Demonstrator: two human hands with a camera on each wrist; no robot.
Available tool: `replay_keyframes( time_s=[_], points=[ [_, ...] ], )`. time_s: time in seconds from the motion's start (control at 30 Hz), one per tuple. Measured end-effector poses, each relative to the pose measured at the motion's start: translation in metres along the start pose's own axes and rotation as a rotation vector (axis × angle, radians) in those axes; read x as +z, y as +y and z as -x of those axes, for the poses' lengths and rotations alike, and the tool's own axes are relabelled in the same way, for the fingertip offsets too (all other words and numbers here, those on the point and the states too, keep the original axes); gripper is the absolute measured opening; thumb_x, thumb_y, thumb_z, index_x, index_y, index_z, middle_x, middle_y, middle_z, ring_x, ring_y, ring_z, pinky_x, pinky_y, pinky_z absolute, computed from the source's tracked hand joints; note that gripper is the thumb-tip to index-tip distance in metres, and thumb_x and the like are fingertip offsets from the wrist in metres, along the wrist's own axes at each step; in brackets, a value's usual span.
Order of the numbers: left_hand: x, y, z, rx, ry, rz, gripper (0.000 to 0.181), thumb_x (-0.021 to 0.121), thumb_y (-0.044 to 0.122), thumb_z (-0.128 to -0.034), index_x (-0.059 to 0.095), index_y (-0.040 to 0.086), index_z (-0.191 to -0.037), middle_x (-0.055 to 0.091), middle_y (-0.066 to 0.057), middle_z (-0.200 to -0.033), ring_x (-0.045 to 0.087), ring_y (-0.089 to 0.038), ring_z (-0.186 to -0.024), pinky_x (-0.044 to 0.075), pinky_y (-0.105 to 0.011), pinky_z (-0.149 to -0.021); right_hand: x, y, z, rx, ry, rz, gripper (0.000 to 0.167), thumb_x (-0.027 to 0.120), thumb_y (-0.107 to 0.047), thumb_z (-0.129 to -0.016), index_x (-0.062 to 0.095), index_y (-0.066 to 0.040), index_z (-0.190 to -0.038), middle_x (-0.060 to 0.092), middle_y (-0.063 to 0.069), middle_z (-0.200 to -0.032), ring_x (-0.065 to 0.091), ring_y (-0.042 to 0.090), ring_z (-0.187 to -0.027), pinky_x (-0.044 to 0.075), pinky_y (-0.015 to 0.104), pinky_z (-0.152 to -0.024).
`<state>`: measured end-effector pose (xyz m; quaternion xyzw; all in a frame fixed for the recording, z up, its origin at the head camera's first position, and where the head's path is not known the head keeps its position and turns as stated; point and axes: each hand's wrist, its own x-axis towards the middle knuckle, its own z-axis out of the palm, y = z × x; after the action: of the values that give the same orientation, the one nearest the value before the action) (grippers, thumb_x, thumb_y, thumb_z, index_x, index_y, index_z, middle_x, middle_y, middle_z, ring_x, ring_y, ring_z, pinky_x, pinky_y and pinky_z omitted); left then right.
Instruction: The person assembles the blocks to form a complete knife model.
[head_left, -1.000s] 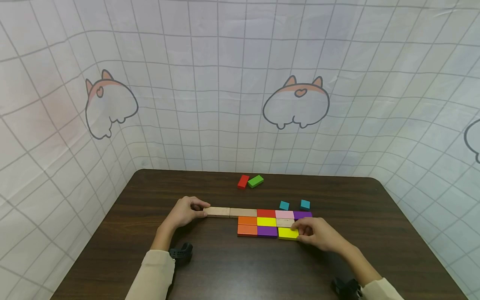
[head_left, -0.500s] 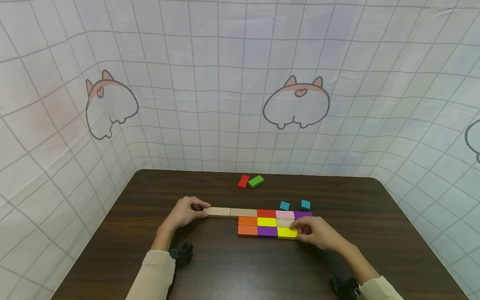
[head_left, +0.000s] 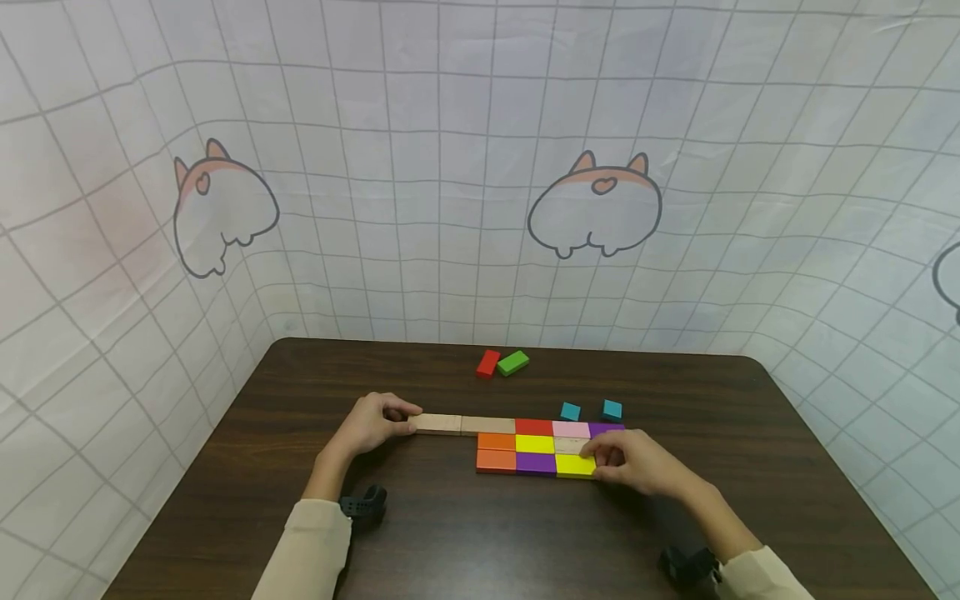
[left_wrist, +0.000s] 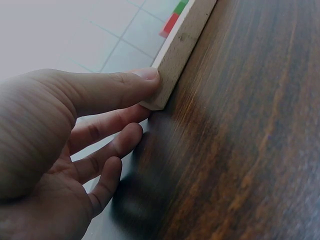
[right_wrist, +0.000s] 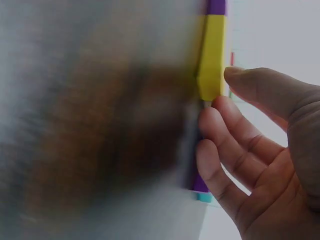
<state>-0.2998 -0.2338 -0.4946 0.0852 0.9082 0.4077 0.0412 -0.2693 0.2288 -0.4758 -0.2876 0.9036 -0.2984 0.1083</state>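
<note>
Flat coloured blocks lie side by side on the table. My left hand (head_left: pixel 372 427) pinches the left end of a plain wooden block (head_left: pixel 438 424) in the far row, thumb on its near side in the left wrist view. Another plain block (head_left: pixel 487 426) continues that row, then a red block (head_left: pixel 533 427), a pink block (head_left: pixel 571 429) and a purple block (head_left: pixel 604 429). My right hand (head_left: pixel 637 462) holds the right end of a yellow block (head_left: pixel 574 466) at the near right corner. In the right wrist view its thumb and fingertips are at that yellow block (right_wrist: pixel 212 57).
Behind the rows lie two small teal blocks (head_left: pixel 612 409). Farther back, a loose red block (head_left: pixel 488 363) and a green block (head_left: pixel 513 362) lie near the dark table's (head_left: pixel 360 367) far edge. A white grid-patterned curtain (head_left: pixel 450 208) surrounds the table.
The yellow block has shifted slightly away from me, closing up against the plain block behind it and the purple one beside it. My right hand moved with it; the left hand stays put.
</note>
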Motion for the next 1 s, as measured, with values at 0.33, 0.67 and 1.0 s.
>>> replay_keyframes(
  time_s=[0.33,0.67,1.0],
  points=[
    [0.000,0.000,-0.001,-0.008,0.007,-0.009,0.024,0.082,0.017,-0.0872,0.081,0.022,-0.111,0.072,0.000,-0.106,0.058,-0.016,-0.085,0.048,-0.033,-0.074,-0.042,-0.018,-0.030,-0.027,-0.077,0.012,0.030,0.074,-0.020,-0.095,0.071,-0.007,-0.122,0.064,-0.002,-0.090,0.056,0.013,-0.082,0.051,0.024,-0.072],
    [0.000,0.000,-0.002,-0.006,0.010,-0.003,0.023,0.083,0.017,-0.0869,0.082,0.023,-0.109,0.072,0.000,-0.105,0.058,-0.016,-0.084,0.049,-0.033,-0.074,-0.048,-0.027,-0.094,-0.001,0.003,-0.014,0.032,0.072,-0.017,-0.097,0.067,-0.011,-0.128,0.071,0.007,-0.105,0.065,0.018,-0.092,0.056,0.034,-0.083],
    [0.001,0.001,-0.001,-0.002,0.009,0.005,0.023,0.083,0.016,-0.0860,0.082,0.023,-0.108,0.072,0.000,-0.105,0.059,-0.015,-0.083,0.049,-0.032,-0.073,-0.028,-0.013,-0.149,0.060,0.003,-0.082,0.054,0.071,-0.013,-0.096,0.054,-0.004,-0.146,0.058,0.025,-0.138,0.066,0.028,-0.102,0.056,0.046,-0.089]
  ],
)
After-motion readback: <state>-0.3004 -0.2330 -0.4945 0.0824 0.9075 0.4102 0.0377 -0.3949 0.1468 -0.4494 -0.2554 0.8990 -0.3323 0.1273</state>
